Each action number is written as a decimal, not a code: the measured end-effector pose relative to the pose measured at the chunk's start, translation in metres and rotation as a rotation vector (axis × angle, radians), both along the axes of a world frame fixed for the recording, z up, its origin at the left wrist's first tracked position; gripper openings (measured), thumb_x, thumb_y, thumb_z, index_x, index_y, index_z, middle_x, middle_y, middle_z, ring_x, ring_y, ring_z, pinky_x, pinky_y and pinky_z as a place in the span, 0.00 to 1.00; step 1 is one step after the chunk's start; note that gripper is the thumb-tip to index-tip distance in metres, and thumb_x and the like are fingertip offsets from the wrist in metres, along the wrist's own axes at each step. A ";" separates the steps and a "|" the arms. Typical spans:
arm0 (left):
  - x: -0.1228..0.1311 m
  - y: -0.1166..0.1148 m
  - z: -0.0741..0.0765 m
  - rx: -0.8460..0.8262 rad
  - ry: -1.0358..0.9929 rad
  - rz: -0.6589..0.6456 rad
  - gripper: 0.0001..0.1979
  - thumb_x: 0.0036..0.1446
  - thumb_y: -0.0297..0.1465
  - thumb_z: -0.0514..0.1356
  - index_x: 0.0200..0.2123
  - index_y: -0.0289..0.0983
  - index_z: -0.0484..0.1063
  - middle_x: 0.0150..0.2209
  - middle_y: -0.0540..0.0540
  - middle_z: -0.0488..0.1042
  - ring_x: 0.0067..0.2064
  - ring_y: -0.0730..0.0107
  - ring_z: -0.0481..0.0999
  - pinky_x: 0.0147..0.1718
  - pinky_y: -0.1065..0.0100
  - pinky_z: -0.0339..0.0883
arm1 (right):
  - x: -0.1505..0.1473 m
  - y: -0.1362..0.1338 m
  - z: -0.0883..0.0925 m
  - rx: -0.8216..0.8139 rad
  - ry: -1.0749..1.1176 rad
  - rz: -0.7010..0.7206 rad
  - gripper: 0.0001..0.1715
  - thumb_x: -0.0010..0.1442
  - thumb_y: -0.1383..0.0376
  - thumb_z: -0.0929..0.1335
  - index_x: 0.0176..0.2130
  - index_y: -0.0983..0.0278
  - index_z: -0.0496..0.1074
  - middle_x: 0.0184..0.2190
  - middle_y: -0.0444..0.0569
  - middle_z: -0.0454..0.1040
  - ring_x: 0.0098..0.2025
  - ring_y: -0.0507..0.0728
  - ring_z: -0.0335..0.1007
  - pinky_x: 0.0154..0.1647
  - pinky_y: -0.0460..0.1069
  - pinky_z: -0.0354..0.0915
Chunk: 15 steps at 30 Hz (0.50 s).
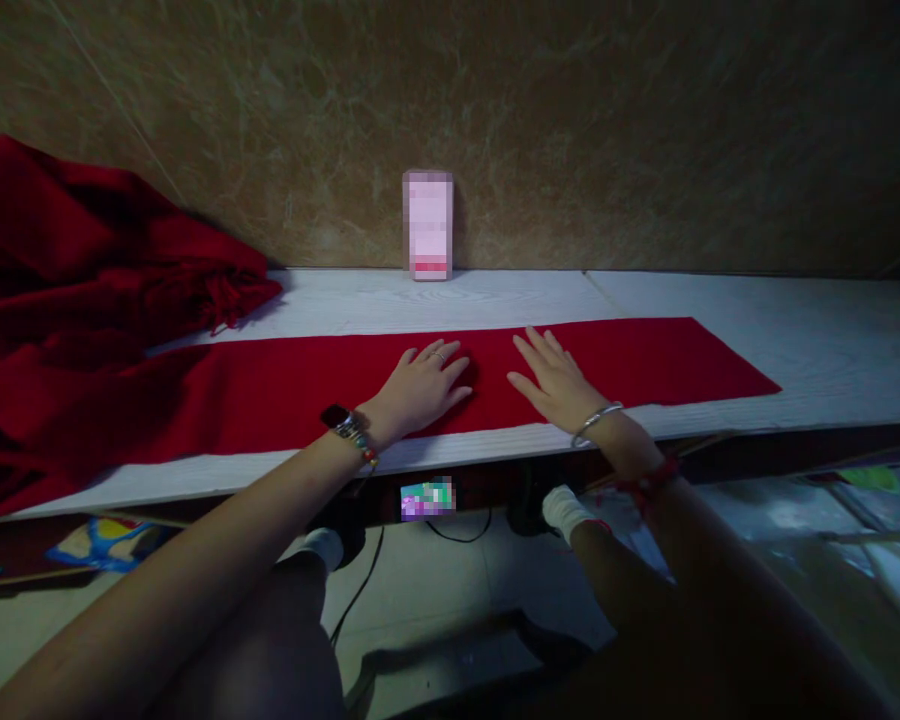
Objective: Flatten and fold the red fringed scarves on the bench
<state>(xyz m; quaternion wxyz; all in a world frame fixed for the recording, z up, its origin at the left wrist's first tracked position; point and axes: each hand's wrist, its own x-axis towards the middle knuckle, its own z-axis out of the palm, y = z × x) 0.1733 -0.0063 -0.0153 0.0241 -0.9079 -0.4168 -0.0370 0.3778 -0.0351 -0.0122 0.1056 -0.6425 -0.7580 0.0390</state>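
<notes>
A long strip of red cloth (637, 360) lies flat along the white wood-grain table, its right end cut at a slant. My left hand (420, 385) rests palm down on the middle of the cloth, fingers spread, with a ring on one finger. To its right my right hand (555, 380) also lies on the cloth, fingers stretched out. Neither hand grips anything. Toward the left the strip runs into a loose heap of red fabric (82, 240), with a fringe showing at the heap's right side.
A lit phone (428, 225) leans upright against the brown marbled wall (570, 130) behind the white tabletop (832, 340). Under the table's front edge are a second small screen (427, 499), a dark cable (360, 585) and colourful packaging (112, 543). My legs are below.
</notes>
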 end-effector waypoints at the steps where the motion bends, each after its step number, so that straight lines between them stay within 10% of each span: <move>1: 0.001 0.004 -0.004 -0.010 -0.001 0.041 0.25 0.65 0.39 0.46 0.61 0.34 0.58 0.64 0.37 0.55 0.64 0.52 0.53 0.57 0.49 0.55 | -0.010 0.005 -0.002 -0.041 -0.014 -0.026 0.33 0.64 0.57 0.57 0.64 0.67 0.53 0.68 0.54 0.44 0.68 0.66 0.37 0.63 0.66 0.47; 8: -0.011 0.008 -0.017 -0.100 -0.038 0.353 0.27 0.65 0.38 0.41 0.64 0.34 0.53 0.66 0.40 0.50 0.67 0.56 0.48 0.61 0.50 0.48 | -0.053 0.026 -0.017 -0.182 -0.131 0.110 0.33 0.65 0.56 0.54 0.66 0.63 0.48 0.68 0.50 0.43 0.68 0.62 0.35 0.64 0.65 0.41; 15: -0.037 0.007 -0.018 -0.113 -0.015 0.332 0.27 0.65 0.42 0.40 0.64 0.41 0.52 0.67 0.46 0.49 0.67 0.57 0.48 0.61 0.50 0.48 | 0.031 0.023 -0.028 -0.187 -0.178 -0.135 0.32 0.64 0.55 0.53 0.65 0.57 0.50 0.67 0.48 0.47 0.67 0.64 0.41 0.63 0.67 0.45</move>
